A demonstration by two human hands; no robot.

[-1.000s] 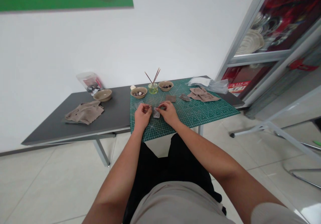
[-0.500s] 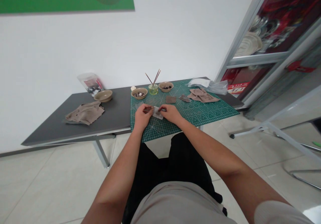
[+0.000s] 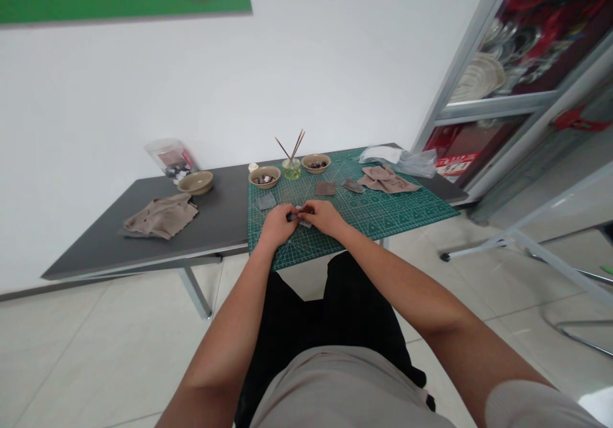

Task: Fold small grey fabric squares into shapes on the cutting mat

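Note:
My left hand [image 3: 276,225] and my right hand [image 3: 326,216] meet over the near part of the green cutting mat [image 3: 383,214]. Both are closed in a pinch on a small grey fabric piece [image 3: 301,221] held between them just above the mat. Any thin tool in the fingers is too small to make out. A loose grey patch [image 3: 266,201] lies on the mat just beyond my left hand. Two more patches [image 3: 325,188] lie past my right hand.
Two tan bowls of small dark pieces [image 3: 265,177] flank a yellow-green jar with sticks [image 3: 292,167] at the mat's far edge. Beige cloth [image 3: 387,179] and a plastic bag [image 3: 400,158] lie far right. On the grey table [image 3: 220,220] sit another cloth [image 3: 160,216], a bowl [image 3: 195,182] and a clear container [image 3: 168,157].
My hands have drawn closer together and slightly nearer me, closing round the small fabric piece. The grey patch beyond my left hand is now uncovered.

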